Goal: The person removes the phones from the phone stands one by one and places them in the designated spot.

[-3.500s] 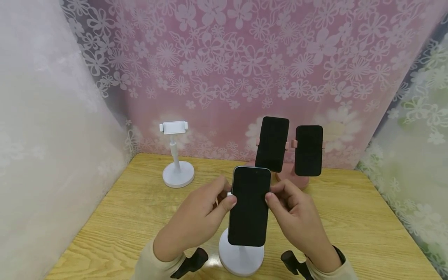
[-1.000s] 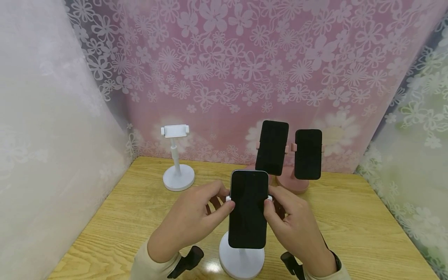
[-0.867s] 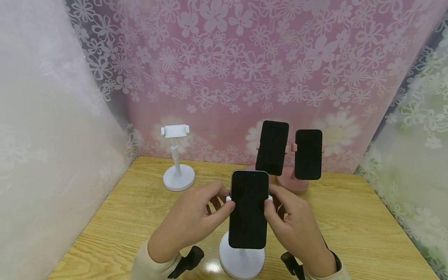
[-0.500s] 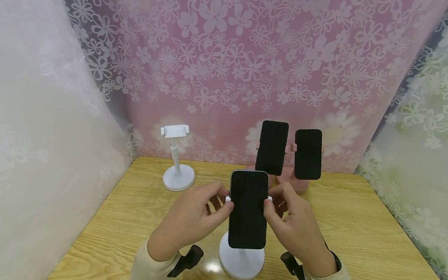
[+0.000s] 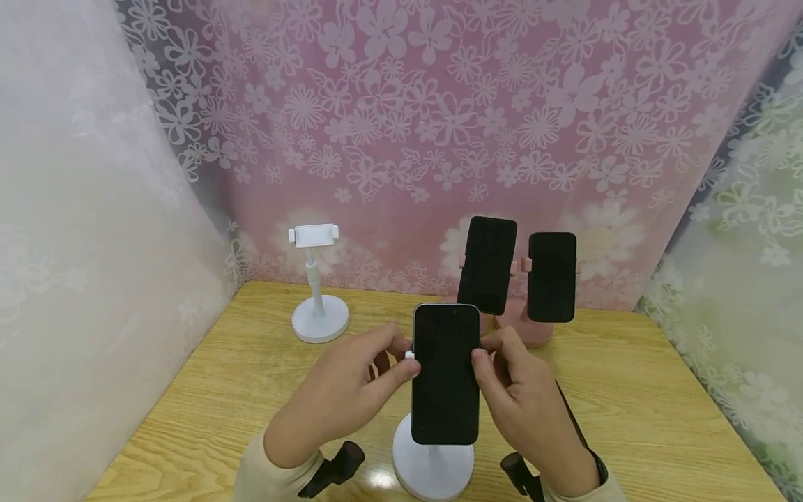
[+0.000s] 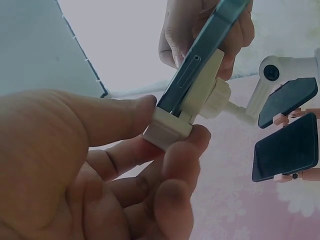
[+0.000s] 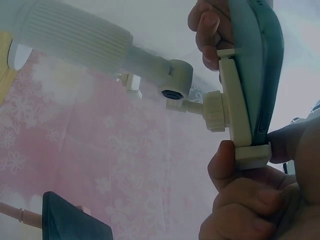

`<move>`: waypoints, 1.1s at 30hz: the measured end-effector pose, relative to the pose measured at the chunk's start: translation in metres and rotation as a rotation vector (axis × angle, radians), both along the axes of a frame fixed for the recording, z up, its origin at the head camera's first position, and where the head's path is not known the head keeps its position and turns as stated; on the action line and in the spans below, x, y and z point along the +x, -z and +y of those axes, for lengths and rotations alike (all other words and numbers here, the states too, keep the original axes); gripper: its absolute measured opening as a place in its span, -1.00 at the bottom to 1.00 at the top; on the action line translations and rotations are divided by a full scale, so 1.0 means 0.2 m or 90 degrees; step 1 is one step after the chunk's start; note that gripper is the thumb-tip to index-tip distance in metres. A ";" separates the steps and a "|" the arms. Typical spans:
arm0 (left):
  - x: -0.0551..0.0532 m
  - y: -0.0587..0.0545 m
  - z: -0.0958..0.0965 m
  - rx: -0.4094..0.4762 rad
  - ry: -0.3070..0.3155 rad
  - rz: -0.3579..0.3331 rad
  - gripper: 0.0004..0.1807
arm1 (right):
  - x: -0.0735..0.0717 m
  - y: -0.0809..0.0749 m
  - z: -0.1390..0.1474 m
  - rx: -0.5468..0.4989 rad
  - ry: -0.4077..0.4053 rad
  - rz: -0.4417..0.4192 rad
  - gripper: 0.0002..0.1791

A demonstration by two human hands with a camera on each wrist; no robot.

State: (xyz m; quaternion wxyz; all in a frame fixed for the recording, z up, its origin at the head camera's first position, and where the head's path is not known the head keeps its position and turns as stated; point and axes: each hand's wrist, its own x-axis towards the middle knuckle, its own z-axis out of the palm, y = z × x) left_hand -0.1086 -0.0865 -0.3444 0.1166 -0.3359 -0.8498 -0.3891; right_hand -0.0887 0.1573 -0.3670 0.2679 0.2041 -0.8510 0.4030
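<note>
A black-screened smartphone [image 5: 445, 376] stands upright in the clamp of a white phone stand, whose round base [image 5: 433, 468] rests on the table near me. My left hand [image 5: 339, 394] pinches the clamp's left end [image 6: 167, 131] between thumb and fingers, at the phone's edge. On the opposite side, my right hand [image 5: 530, 394] pinches the right clamp end [image 7: 252, 156], its thumb by the phone's edge. Behind the phone, the clamp's back plate, a ridged knob [image 7: 215, 111] and the jointed arm [image 7: 175, 80] show in the right wrist view.
A second white phone stand [image 5: 320, 319] holds no phone at the back left. Two pink stands at the back right carry a tilted black phone [image 5: 488, 265] and another black phone [image 5: 552, 277]. A floral curtain [image 5: 401, 125] hangs behind the wooden table [image 5: 207, 390].
The phone has turned slightly, and the white clamp end on its right is now hidden behind my right thumb in the head view. My left hand has stayed in place over the last second.
</note>
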 end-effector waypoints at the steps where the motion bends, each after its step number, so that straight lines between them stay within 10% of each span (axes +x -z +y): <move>1: 0.00 -0.01 0.00 0.000 0.001 -0.007 -0.82 | 0.00 -0.01 0.00 -0.003 -0.002 -0.005 -0.84; 11: 0.01 -0.01 -0.02 -0.012 -0.004 -0.026 -0.81 | 0.01 0.00 -0.02 0.012 0.017 -0.012 -0.83; 19: 0.02 -0.02 -0.01 -0.022 0.006 -0.029 -0.78 | 0.04 -0.15 -0.02 0.147 0.010 -0.004 -0.12; 33: 0.03 -0.04 -0.02 -0.048 -0.002 -0.037 -0.83 | -0.06 -0.27 -0.18 0.334 0.006 0.136 -0.43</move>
